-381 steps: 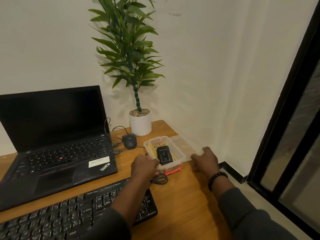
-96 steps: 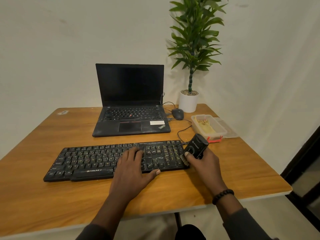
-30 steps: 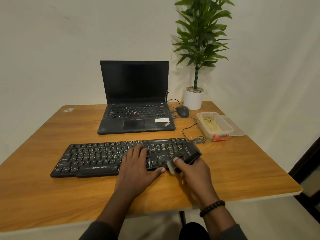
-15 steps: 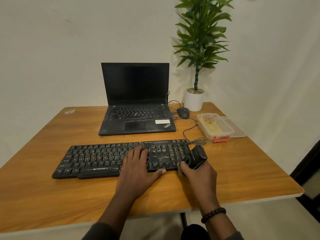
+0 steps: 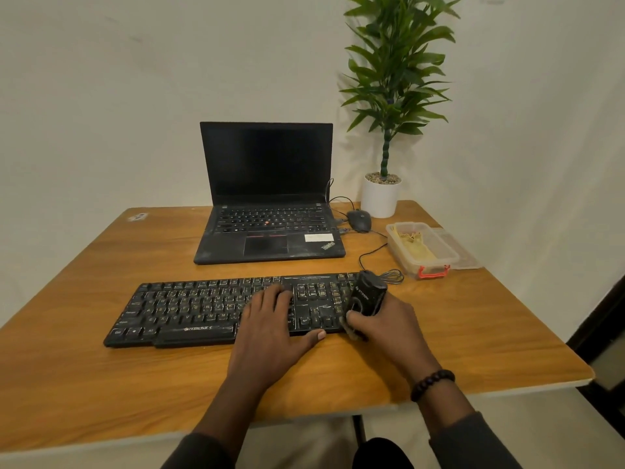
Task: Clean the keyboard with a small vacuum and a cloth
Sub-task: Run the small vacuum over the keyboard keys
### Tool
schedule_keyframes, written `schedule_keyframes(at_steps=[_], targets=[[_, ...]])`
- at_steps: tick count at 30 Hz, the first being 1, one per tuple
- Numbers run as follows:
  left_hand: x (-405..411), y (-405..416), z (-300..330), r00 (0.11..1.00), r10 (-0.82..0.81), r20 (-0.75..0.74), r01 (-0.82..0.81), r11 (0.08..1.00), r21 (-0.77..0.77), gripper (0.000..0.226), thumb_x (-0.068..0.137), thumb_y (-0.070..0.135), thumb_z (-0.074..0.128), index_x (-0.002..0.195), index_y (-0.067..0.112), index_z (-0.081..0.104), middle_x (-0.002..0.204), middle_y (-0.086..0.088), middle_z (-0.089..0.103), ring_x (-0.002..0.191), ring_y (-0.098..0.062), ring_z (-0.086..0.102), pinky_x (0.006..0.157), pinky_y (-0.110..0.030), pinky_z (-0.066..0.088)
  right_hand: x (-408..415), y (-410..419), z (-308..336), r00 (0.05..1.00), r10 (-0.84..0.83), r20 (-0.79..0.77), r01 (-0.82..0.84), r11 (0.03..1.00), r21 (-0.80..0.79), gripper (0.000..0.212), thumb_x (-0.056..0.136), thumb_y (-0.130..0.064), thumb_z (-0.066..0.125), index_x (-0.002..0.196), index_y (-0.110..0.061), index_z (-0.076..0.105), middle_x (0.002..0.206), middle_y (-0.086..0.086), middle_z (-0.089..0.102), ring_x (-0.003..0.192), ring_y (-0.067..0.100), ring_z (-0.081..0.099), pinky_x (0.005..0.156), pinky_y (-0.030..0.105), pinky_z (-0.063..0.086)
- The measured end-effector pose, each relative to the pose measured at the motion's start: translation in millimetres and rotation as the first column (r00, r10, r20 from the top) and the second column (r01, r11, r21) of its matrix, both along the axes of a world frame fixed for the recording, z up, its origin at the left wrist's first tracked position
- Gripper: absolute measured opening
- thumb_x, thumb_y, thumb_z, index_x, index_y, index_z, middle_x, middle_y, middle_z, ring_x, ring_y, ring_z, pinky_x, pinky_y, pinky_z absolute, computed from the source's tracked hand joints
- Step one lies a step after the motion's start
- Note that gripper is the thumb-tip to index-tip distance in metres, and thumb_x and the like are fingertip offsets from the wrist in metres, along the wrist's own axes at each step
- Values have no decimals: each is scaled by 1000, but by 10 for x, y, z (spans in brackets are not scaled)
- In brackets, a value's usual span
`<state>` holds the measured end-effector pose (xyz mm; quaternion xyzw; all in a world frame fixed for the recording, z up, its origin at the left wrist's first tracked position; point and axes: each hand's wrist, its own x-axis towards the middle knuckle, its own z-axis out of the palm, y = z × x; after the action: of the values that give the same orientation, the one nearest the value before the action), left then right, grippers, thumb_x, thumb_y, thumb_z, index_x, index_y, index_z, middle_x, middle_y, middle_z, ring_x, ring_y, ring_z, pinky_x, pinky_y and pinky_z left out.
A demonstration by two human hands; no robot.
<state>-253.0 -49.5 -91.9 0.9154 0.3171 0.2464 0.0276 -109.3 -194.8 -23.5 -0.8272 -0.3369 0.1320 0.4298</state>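
Our left hand [image 5: 270,328] lies flat and open on the black keyboard [image 5: 209,306], fingers spread over the keys and thumb at the near edge. Our right hand [image 5: 385,324] is just to the right of it, wrapped tight around the small black vacuum [image 5: 368,294]. The vacuum tilts, with its low end on the right end of the keyboard, by the number keys. A dark bead bracelet [image 5: 431,384] sits on the right wrist.

The near edge of the wooden tabletop [image 5: 101,384] runs just under our wrists. Left of the left hand there is a lot of bare wood. Right of the right hand there is bare wood too, up to the right edge.

A little past the right hand, a thin black cable [image 5: 392,276] lies in loops, just beside the far right corner of the keyboard. Beyond it and to the right stands a clear plastic box [image 5: 422,250] with a red clip on its near end. The yellow cloth [image 5: 417,247] lies inside it. The box's clear lid [image 5: 463,250] lies flat on the far side of the box from our hands, touching it, near the right edge.

Farther on, past the left hand, an open black laptop [image 5: 267,198] has a dark screen. To its right is a black mouse [image 5: 359,220], then a white pot [image 5: 380,197] with a tall green plant [image 5: 394,72] in the far right corner, by the pale wall.
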Motion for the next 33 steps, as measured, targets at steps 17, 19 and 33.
schedule_keyframes(at_steps=[17, 19, 33], targets=[[10, 12, -5, 1000, -2, 12, 1, 1000, 7, 89, 80, 88, 34, 134, 19, 49, 140, 1, 43, 128, -19, 39, 108, -38, 37, -86, 149, 49, 985, 102, 137, -100, 995, -19, 11, 76, -26, 74, 77, -19, 65, 75, -6, 66, 71, 4, 61, 57, 20, 49], [8, 9, -6, 1000, -4, 19, 4, 1000, 5, 88, 80, 87, 35, 133, 19, 50, 139, 0, 43, 127, -19, 39, 108, -38, 38, -45, 170, 76, 986, 88, 141, -95, 995, 44, 13, 76, -26, 74, 83, -20, 65, 80, -8, 66, 74, 3, 61, 56, 17, 48], [15, 17, -17, 1000, -1, 18, 1, 1000, 2, 88, 79, 87, 36, 134, 19, 49, 140, 1, 42, 128, -19, 38, 109, -39, 37, -75, 205, 73, 974, 221, 56, -220, 975, -38, 17, 78, -26, 74, 88, -14, 66, 82, -4, 69, 77, 8, 65, 64, 26, 56]])
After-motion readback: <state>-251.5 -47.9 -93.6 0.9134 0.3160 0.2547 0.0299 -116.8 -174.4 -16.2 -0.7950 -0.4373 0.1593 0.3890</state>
